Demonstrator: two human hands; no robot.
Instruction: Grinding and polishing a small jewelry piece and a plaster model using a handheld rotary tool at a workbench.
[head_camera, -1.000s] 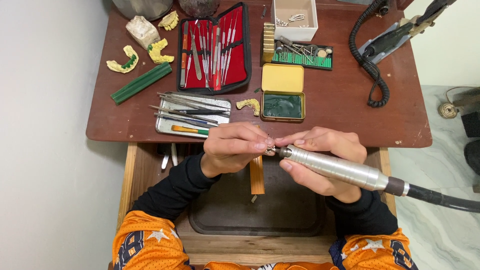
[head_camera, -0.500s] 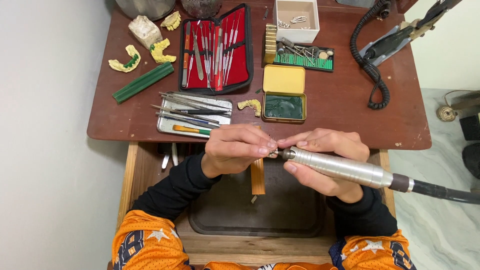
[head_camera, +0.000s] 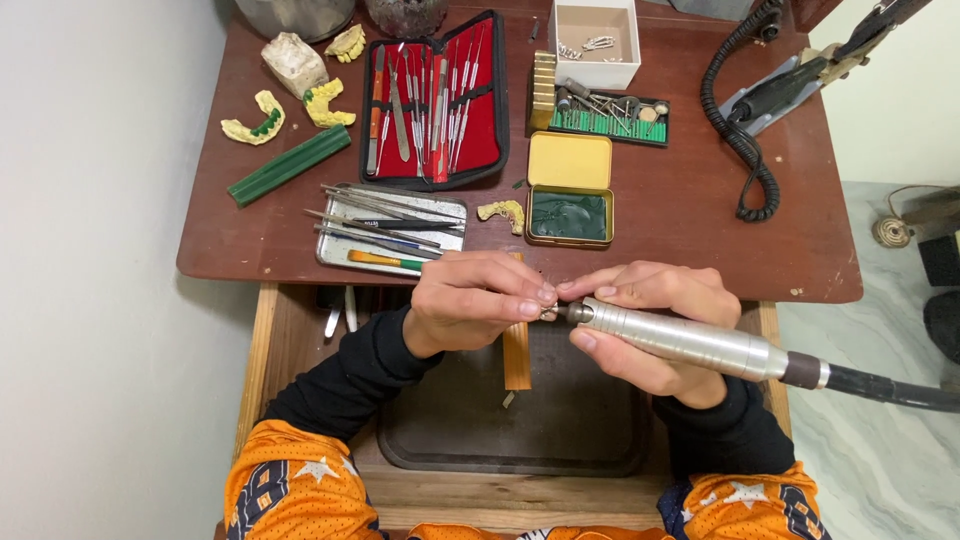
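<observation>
the right hand (head_camera: 650, 325) is wrapped around a silver power tool (head_camera: 680, 340) with a dark cable running off to the right, its tip pointed at a tiny piece pinched between the fingertips of the left hand (head_camera: 470, 300). the piece is too small and too covered to make out clearly; it sits right at the tool's tip, over a wooden peg (head_camera: 516, 355) that juts out above a dark tray (head_camera: 520, 420) in the open drawer. judging by this, the grinding work is under way, not finished. on the table (head_camera: 700, 230) behind lie a red tool case (head_camera: 435, 100), a metal tray of tools (head_camera: 385, 230) and a yellow tin (head_camera: 570, 190), all untouched.
</observation>
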